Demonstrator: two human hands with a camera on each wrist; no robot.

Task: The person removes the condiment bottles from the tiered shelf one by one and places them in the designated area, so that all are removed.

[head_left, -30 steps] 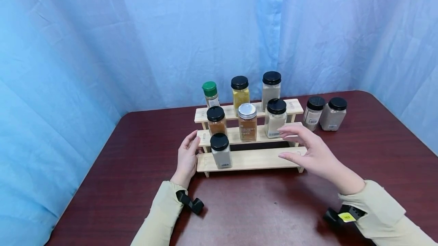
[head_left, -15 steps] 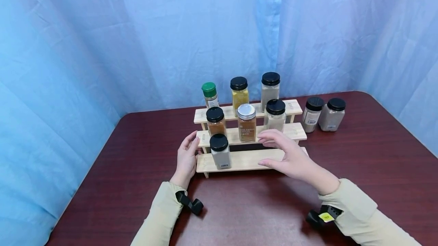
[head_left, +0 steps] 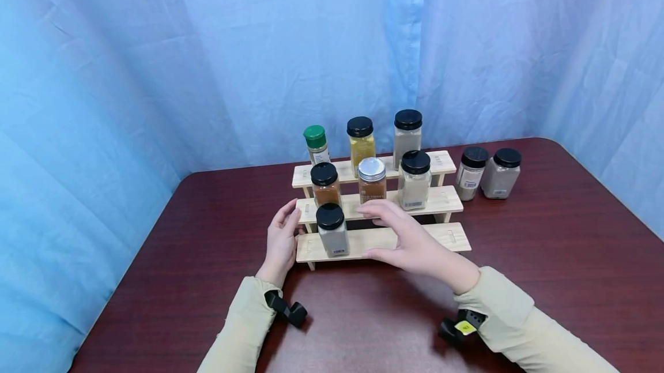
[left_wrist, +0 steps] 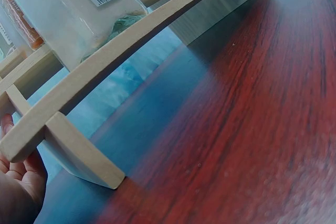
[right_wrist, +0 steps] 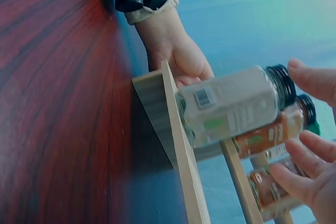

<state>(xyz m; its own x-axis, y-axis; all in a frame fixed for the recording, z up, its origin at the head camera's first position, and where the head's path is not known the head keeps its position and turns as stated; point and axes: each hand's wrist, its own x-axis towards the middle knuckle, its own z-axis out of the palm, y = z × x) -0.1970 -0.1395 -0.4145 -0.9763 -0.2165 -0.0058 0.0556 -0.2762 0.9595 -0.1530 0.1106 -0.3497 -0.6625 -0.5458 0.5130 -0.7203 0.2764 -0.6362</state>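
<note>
My left hand [head_left: 280, 241] holds the left end of a three-step wooden spice rack [head_left: 438, 237]; its fingertips are partly hidden behind the rack. On the left of the front step stands a square spice jar [head_left: 334, 239] with a black lid and pale contents. My right hand [head_left: 403, 241] hovers over the front step to the right of that jar, thumb and fingers spread and nothing between them. In the right wrist view, its fingers [right_wrist: 302, 177] show close to the lid end of the pale jar [right_wrist: 231, 108].
On the middle step stand an orange-brown jar [head_left: 325, 188], a silver-lidded jar [head_left: 372, 188] and a pale jar [head_left: 414, 188]. Behind are a green-capped bottle [head_left: 316, 145], a yellow jar [head_left: 362, 150] and a grey jar [head_left: 407, 142]. Two black-lidded jars [head_left: 469, 180] stand right of the rack.
My right hand has moved left along the front step, from the rack's right end toward the pale jar, staying spread. My left hand has kept its place at the rack.
</note>
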